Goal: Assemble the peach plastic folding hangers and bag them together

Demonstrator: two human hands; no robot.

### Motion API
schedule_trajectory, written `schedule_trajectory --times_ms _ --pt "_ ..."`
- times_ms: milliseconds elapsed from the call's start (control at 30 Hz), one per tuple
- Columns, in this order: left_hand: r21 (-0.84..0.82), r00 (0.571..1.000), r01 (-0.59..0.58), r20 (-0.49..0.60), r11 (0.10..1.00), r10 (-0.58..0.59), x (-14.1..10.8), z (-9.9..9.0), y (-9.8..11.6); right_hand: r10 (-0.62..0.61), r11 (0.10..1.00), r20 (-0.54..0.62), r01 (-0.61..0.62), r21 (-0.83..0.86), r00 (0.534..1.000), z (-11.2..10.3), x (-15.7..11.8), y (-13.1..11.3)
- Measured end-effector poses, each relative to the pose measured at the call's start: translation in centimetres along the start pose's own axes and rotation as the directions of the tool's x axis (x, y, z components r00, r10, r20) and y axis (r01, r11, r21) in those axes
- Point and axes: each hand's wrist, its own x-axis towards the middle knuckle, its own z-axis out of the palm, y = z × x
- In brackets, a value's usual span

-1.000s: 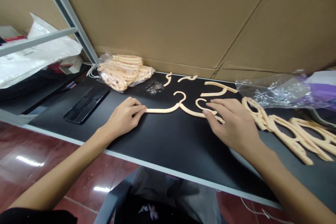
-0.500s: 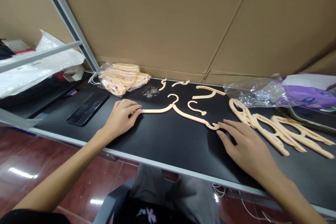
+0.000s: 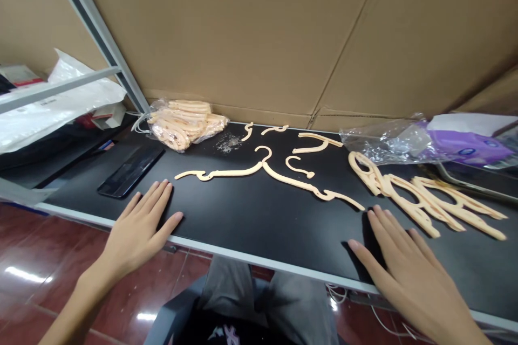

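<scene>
A cream plastic clothes hanger [image 3: 289,179] lies unfolded on the black tabletop, its hook toward the back and its two arms spread left and right. Left of it, near the table's front edge, my left hand [image 3: 140,226] rests with fingers spread and holds nothing. My right hand [image 3: 408,264] is beyond the hanger's right tip, fingers apart and empty. Just behind the right arm lies a loose hook piece [image 3: 299,167]. Farther back are a forked hanger piece [image 3: 318,143] and two small curved pieces, one of them a slim arm part [image 3: 275,129].
Several folded hangers [image 3: 421,205] lie at the right, below a purple plastic pack [image 3: 469,145]. A clear bag of hanger parts [image 3: 184,124] stands at the back left, beside white crumbs [image 3: 229,143]. A dark phone [image 3: 131,170] lies at the left. Cardboard [image 3: 243,32] walls the back.
Both hands have let go of the hanger's ends and drawn back toward the front edge, opening flat. The hanger's outer arm tips now show in full.
</scene>
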Motion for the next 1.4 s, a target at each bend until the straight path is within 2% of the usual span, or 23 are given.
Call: schedule_trajectory --times_ms 167,567,800,1067,1200,1300,1400 --pt "-0.019 1.000 -0.015 -0.002 1.000 0.015 0.3 -0.4 0.2 -0.014 0.999 0.038 0.015 -0.035 0.999 -0.3 0.1 -0.3" --pt "-0.064 0.999 0.016 0.029 0.998 -0.014 0.2 -0.9 0.9 -0.114 0.984 0.000 0.113 -0.138 0.994 -0.5 0.1 -0.3" --pt "-0.057 0.999 0.025 0.031 0.998 -0.023 0.2 -0.8 1.0 -0.129 0.983 -0.006 0.127 -0.133 0.992 -0.6 0.0 -0.3" --pt "-0.065 0.999 0.025 0.033 0.998 -0.022 0.3 -0.8 0.9 -0.071 0.997 0.001 0.071 -0.011 0.997 -0.1 -0.1 0.2" --pt "-0.096 1.000 0.026 0.012 0.995 -0.025 0.5 -1.2 0.8 0.050 0.991 -0.011 -0.049 0.122 0.999 -0.5 0.4 0.2" --pt "-0.187 0.997 -0.005 -0.075 0.982 -0.009 1.3 -2.4 1.5 0.141 0.965 -0.067 -0.122 0.233 0.988 -1.4 2.0 0.2" --pt "-0.258 0.982 -0.120 -0.175 0.959 0.076 3.6 -3.9 3.4 0.095 0.966 -0.123 -0.062 0.253 0.988 -1.9 4.8 0.5"
